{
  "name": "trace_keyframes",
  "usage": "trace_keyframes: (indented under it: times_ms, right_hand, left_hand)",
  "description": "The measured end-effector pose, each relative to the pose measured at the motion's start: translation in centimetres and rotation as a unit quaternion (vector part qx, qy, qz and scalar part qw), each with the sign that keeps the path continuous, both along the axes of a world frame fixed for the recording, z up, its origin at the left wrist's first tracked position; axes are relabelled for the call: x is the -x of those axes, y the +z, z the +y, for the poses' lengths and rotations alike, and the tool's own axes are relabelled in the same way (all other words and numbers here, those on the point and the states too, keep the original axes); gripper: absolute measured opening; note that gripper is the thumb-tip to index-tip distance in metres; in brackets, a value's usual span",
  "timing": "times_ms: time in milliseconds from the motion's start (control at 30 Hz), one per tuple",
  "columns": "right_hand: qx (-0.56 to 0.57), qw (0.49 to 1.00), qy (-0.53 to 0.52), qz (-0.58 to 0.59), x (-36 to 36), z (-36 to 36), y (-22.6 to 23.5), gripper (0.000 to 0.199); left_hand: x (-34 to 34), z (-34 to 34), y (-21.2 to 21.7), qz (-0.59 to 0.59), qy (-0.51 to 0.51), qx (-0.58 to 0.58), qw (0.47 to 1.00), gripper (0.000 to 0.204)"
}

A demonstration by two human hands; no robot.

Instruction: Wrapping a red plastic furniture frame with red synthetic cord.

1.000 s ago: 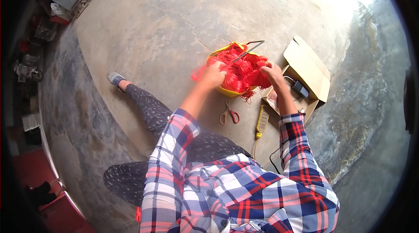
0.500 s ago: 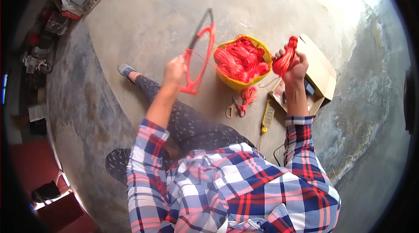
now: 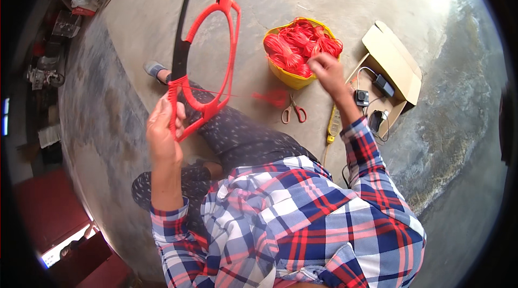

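Observation:
My left hand grips the lower end of a looped frame, which stands upright above my leg. One side of the frame is a bare black curved bar; the rest, with its oval opening, is red and partly wound with cord. From its lower part a thin red cord runs right to a small bundle of red cord, blurred by motion. My right hand is closed with curled fingers at the right front rim of the yellow tub; what it holds, if anything, is hidden. Red cord hanks fill the tub.
Scissors lie on the concrete floor before the tub. To the right are a yellow power strip and an open cardboard box holding black devices and cables. My patterned trouser leg stretches below the frame.
My left hand has brought the frame nearer and left. My right hand has moved left to the tub, and the cord hank it held no longer shows in it. The small bundle has shifted left.

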State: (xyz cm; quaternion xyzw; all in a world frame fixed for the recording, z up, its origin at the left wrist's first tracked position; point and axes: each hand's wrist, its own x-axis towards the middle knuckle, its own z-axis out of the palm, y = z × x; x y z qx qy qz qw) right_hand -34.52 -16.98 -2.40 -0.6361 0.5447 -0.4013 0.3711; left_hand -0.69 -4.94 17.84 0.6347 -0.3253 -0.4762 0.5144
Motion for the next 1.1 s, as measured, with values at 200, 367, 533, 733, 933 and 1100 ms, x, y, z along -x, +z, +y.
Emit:
trace_keyframes:
  times_ms: [200,367,533,733,933,1100]
  right_hand:
    - [-0.087,0.986,0.142,-0.011,-8.0,3.0,-5.5,0.031]
    - [-0.084,0.979,0.183,0.019,-15.4,0.2,-5.9,0.045]
    - [-0.037,0.969,0.239,0.049,-23.4,-0.4,-3.0,0.055]
    - [0.066,0.849,0.496,0.171,-28.1,2.9,-0.7,0.031]
    - [-0.114,0.909,0.400,0.005,-26.0,5.0,0.1,0.021]
    - [-0.349,0.801,0.320,-0.365,-24.6,4.6,6.1,0.024]
  left_hand:
    - [-0.2,3.2,6.4,-0.031,0.037,0.070,0.996,0.040]
    - [-1.4,7.0,11.3,-0.069,0.082,0.136,0.985,0.042]
    - [-1.9,11.9,15.3,-0.133,0.173,0.196,0.956,0.045]
    - [-4.2,17.8,17.4,-0.187,0.233,0.229,0.926,0.043]
    - [-3.7,23.5,9.5,-0.292,0.326,0.203,0.876,0.040]
    - [0.7,19.0,-1.8,-0.125,0.318,0.105,0.934,0.042]
